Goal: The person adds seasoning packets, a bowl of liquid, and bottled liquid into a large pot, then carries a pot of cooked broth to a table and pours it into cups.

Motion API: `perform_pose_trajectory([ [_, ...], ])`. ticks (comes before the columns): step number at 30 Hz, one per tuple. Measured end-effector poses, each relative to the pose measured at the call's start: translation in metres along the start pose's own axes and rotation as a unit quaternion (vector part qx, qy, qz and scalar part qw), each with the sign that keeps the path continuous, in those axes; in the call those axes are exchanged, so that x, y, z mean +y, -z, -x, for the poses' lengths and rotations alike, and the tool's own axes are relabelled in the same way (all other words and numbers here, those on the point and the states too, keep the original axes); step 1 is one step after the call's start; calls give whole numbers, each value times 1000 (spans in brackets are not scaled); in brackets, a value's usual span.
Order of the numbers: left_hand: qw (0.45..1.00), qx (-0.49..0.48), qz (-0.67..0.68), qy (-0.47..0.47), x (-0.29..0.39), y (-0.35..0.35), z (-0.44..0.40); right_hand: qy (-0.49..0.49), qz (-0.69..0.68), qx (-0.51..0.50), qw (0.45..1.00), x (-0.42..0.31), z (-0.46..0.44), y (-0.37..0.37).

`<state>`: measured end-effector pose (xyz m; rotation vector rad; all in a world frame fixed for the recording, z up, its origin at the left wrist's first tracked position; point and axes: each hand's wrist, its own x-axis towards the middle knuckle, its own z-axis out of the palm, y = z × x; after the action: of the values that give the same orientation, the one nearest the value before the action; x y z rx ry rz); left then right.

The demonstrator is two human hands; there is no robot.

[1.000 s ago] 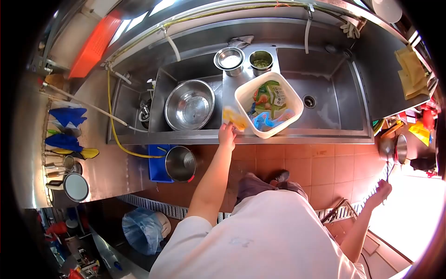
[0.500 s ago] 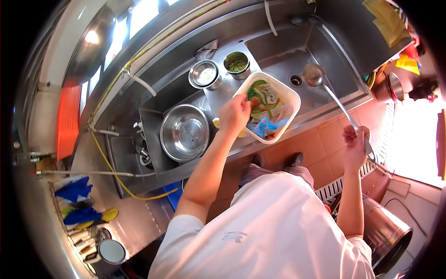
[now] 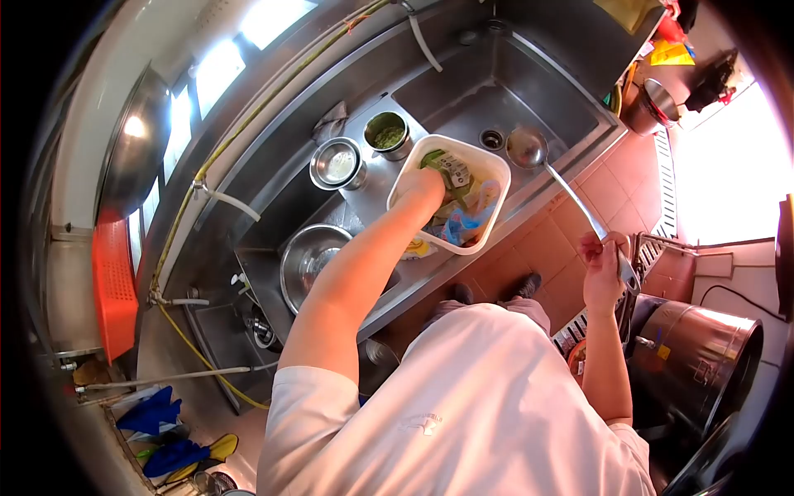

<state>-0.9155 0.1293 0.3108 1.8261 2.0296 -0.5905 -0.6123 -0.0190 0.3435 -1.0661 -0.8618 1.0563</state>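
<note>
My right hand (image 3: 604, 260) is wrapped round the handle of a long metal ladle (image 3: 579, 198), whose round bowl (image 3: 527, 147) hangs over the front part of the sink basin. A white plastic tub (image 3: 501, 217) sits near the sink's front edge and holds several packets, among them a green packet with a white label (image 3: 453, 169) and a blue-and-clear plastic bag (image 3: 470, 221). My left hand (image 3: 420, 188) reaches over the tub's left rim, beside the green packet. Its fingers are inside the tub, mostly hidden, so their grip does not show.
Behind the tub, a steel pot with green bits (image 3: 387, 136) stands beside steel bowls (image 3: 337, 164). A large steel basin (image 3: 310, 256) lies to the left, partly behind my forearm. Water hoses (image 3: 248, 124) run along the back. A big steel pot (image 3: 703, 355) is at the right.
My left hand has gone deeper into the tub, and its fingers have dropped out of sight. My right hand still holds the ladle. The whole view has shifted and turned somewhat.
</note>
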Motion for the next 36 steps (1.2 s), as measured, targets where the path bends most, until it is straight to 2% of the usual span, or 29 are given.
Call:
perform_pose_trajectory([
  [3,996,21,-84,-26,5,-8,-4,5,0,19,1000,-4,7,17],
  [5,996,15,-78,-35,2,-11,-3,32,-29,19,999,-5,11,23],
  [7,990,126,66,15,-4,-14,-1,29,-23,34,999,-9,16,33],
  [9,987,132,87,15,-16,-42,-31,18,-21,74,997,-13,17,45],
  [11,976,145,149,60,-22,-66,-62,27,-23,70,997,-9,19,66],
  [12,945,210,227,108,-13,-54,-46,24,-32,63,997,-8,19,78],
  [13,944,212,227,112,-6,-39,-30,18,-40,54,998,-9,20,91],
  [15,957,257,124,-49,3,9,19,-1,-15,68,998,-12,18,116],
  [16,928,331,139,-98,-3,10,19,-7,-8,71,997,-15,17,128],
  [17,906,381,138,-122,-3,19,24,-12,0,76,997,-18,17,141],
  [18,899,389,139,-146,-4,25,33,-21,34,78,996,-20,14,153],
  [19,890,399,141,-169,-5,34,41,-42,-3,87,995,-23,11,161],
  [22,857,449,144,-206,-4,72,75,-16,-4,72,997,-22,2,188],
  [24,826,492,145,-233,-3,104,102,-20,-1,101,995,-28,-3,196],
  [27,799,525,193,-220,3,155,152,-12,-13,113,993,-25,-10,216],
  [29,788,534,251,-174,9,194,196,1,-28,110,994,-25,-13,228],
  [31,698,566,369,-237,-4,228,225,-13,-20,149,989,-27,-15,238],
  [32,696,572,366,-233,-13,216,225,-1,-47,134,990,-25,-16,247],
  [33,595,544,559,-194,-27,183,215,-1,-47,125,991,-23,-11,258],
  [34,461,488,724,-156,-35,152,205,-2,-72,139,988,-22,-9,269],
  [35,332,234,882,-239,0,109,197,6,-105,161,981,-20,-13,274],
  [36,286,146,879,-354,51,75,184,-5,-77,143,987,-29,-8,282],
])
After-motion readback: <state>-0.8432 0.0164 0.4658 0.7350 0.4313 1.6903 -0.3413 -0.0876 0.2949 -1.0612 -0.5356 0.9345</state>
